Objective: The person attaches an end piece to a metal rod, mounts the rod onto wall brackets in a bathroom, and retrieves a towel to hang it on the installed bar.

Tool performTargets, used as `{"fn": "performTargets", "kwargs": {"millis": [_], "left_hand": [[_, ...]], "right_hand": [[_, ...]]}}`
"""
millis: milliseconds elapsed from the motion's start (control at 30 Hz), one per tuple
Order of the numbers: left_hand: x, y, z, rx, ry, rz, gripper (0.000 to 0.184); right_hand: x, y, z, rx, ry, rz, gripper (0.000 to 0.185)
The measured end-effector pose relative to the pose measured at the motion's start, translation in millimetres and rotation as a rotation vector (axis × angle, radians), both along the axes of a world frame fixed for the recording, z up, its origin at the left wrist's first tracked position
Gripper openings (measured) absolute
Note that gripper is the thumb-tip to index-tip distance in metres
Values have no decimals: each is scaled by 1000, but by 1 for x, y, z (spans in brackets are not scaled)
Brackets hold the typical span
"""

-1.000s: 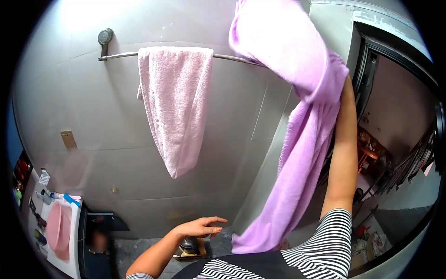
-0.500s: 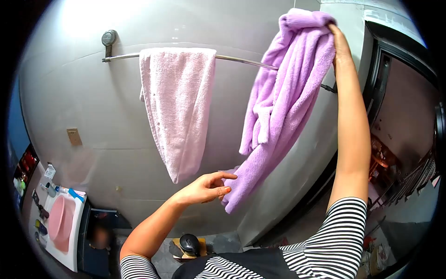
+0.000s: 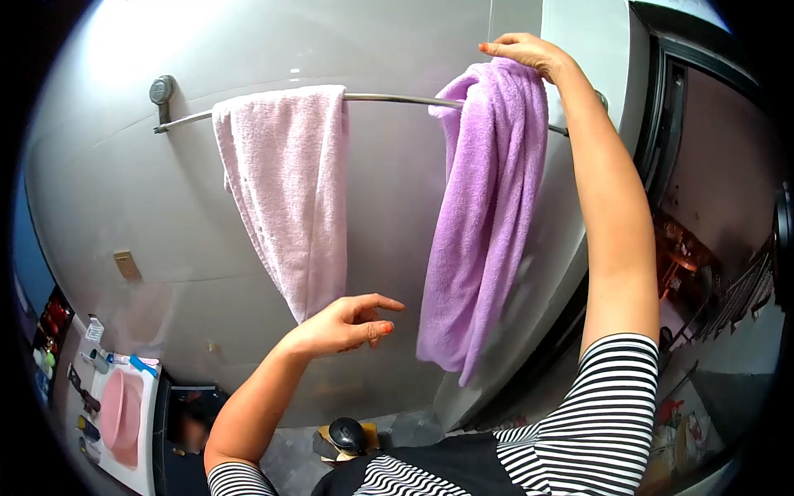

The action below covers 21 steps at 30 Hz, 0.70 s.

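A purple fluffy towel [image 3: 484, 215] hangs in folds over the right part of a metal rail [image 3: 389, 98] on the wall. My right hand [image 3: 529, 56] is at the top of this towel, fingers stretched to the left and the palm above the cloth. My left hand [image 3: 347, 322] is lower down, between the two towels, with its fingers apart and nothing in them. It overlaps the lower tip of a pale pink towel [image 3: 285, 182] that hangs over the left part of the rail.
At the lower left, a washbasin counter [image 3: 149, 430] holds a pink basin [image 3: 122, 413] and small bottles. A black rounded object [image 3: 347, 435] is on the floor below. On the right is a dark door frame [image 3: 662, 124].
The purple towel has swung down from the raised right hand and now drapes over the rail. My right hand has moved left and its fingers have loosened.
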State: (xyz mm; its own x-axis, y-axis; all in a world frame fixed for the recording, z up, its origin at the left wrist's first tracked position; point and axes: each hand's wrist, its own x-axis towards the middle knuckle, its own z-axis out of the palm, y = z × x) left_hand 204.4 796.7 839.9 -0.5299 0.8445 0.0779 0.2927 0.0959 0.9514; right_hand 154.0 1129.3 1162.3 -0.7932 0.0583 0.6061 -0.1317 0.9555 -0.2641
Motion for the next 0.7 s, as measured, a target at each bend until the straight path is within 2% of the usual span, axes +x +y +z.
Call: {"fn": "performTargets", "kwargs": {"millis": [33, 67, 100, 167, 200, 300, 367, 500, 567, 633, 667, 700], "left_hand": [[-1, 3, 2, 5, 43, 25, 43], [-3, 5, 6, 17, 42, 45, 42], [-6, 8, 12, 30, 42, 69, 41], [-10, 16, 27, 83, 77, 151, 38], [-13, 20, 35, 123, 95, 171, 37], [-24, 41, 59, 239, 167, 208, 34], [-29, 54, 80, 198, 295, 215, 36], [-42, 101, 112, 331, 370, 309, 36], [-50, 131, 121, 460, 307, 348, 43], [-57, 152, 129, 472, 280, 278, 51], [-53, 157, 138, 385, 240, 300, 53], [-55, 165, 142, 378, 279, 314, 47]], "right_hand": [[3, 0, -2, 91, 23, -86, 73], [10, 0, -5, 39, -33, -25, 62], [17, 2, -10, 36, -33, -28, 62], [28, 10, -18, -145, 172, 208, 50], [23, 26, -21, 91, 440, 171, 37], [54, 34, -45, -70, 551, 16, 28], [77, 26, -76, -279, 383, -23, 27], [77, 37, -134, -405, 255, -55, 34], [73, 32, -151, -698, 118, 157, 48], [70, 31, -160, -830, 30, 357, 44], [66, 29, -160, -837, 39, 406, 41], [59, 31, -158, -843, 39, 513, 38]]}}
